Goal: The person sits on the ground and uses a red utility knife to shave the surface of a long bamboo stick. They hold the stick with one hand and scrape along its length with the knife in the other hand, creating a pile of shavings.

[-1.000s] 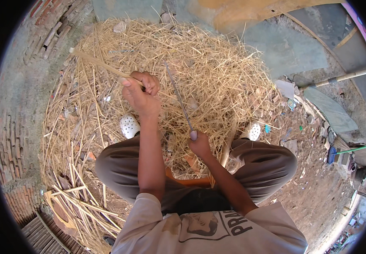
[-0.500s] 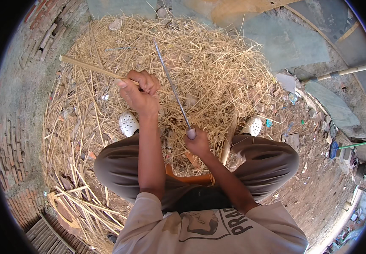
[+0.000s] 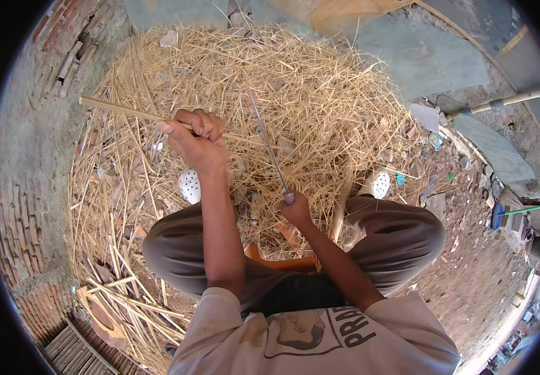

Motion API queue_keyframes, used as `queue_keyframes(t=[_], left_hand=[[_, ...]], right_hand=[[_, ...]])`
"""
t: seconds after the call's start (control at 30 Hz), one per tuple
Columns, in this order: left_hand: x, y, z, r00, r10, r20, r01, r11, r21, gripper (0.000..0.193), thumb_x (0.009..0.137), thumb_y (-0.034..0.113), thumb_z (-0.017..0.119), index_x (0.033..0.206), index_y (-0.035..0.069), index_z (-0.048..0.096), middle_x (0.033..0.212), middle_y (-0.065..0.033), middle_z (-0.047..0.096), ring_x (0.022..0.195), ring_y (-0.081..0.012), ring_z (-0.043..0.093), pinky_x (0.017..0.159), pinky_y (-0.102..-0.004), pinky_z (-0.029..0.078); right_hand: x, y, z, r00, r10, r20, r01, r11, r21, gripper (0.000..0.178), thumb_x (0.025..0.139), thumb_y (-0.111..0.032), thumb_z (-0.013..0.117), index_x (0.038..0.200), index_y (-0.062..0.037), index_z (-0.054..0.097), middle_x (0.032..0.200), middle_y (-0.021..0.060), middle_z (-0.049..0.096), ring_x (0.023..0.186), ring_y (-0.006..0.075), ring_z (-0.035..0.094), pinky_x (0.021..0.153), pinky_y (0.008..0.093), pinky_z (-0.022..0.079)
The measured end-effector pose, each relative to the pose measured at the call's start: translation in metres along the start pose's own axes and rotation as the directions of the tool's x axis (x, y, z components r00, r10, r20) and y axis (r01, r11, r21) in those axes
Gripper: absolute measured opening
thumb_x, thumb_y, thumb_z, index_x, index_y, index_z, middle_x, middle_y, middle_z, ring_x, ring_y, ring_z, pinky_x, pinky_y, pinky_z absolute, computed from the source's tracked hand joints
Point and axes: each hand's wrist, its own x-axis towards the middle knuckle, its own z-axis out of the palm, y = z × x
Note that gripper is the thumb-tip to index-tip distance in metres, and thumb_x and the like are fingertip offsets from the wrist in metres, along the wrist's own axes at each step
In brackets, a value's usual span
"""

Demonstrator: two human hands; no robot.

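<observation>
My left hand (image 3: 199, 139) is closed around a pale split strip that looks like bamboo (image 3: 120, 111); most of it sticks out to the left, and a thinner end shows right of the fingers. In my right hand (image 3: 295, 209) is the handle of a long, thin knife (image 3: 266, 139). Its blade points away from me and a little left, apart from the strip. Below both hands spreads a heap of straw-coloured shavings (image 3: 320, 94). An orange seat edge (image 3: 289, 264) shows between my legs.
A bundle of split strips (image 3: 135, 306) lies at the lower left, near a brick wall (image 3: 17, 219). White perforated shoes (image 3: 189, 185) rest at the heap's near side. Grey flat sheets (image 3: 420, 59) lie beyond it. An upright pole (image 3: 340, 222) stands by my right knee.
The knife has drawn back toward me, its tip now lower and further right. My left hand and the strip have shifted slightly left, the strip's far end dropping a little.
</observation>
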Motion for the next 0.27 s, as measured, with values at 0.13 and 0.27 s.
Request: queue_keyframes(t=[0.13, 0.27], left_hand=[[0.001, -0.003, -0.002, 1.000, 0.012, -0.029, -0.014, 0.998, -0.066, 0.063, 0.092, 0.066, 0.039, 0.064, 0.010, 0.035, 0.053, 0.0003, 0.030, 0.042, -0.0100, 0.026, 0.039, -0.0248, 0.020], [-0.001, -0.008, -0.004, 0.998, 0.066, -0.002, -0.066, 0.996, -0.058, 0.063, 0.092, 0.066, 0.039, 0.064, 0.010, 0.036, 0.053, 0.0000, 0.030, 0.041, -0.0101, 0.026, 0.038, -0.0244, 0.020]], right_hand=[[0.014, 0.055, -0.014, 0.942, 0.335, 0.031, -0.333, 0.942, -0.050, 0.021, 0.075, -0.014, 0.065, 0.085, 0.0035, 0.061, 0.070, 0.0167, 0.062, 0.061, 0.0298, 0.064, 0.056, 0.0433, 0.049], [0.014, 0.011, -0.014, 0.991, 0.130, 0.037, -0.129, 0.991, -0.049, 0.015, 0.075, -0.013, 0.064, 0.085, -0.0011, 0.062, 0.071, 0.0163, 0.063, 0.065, 0.0280, 0.065, 0.060, 0.0422, 0.049]])
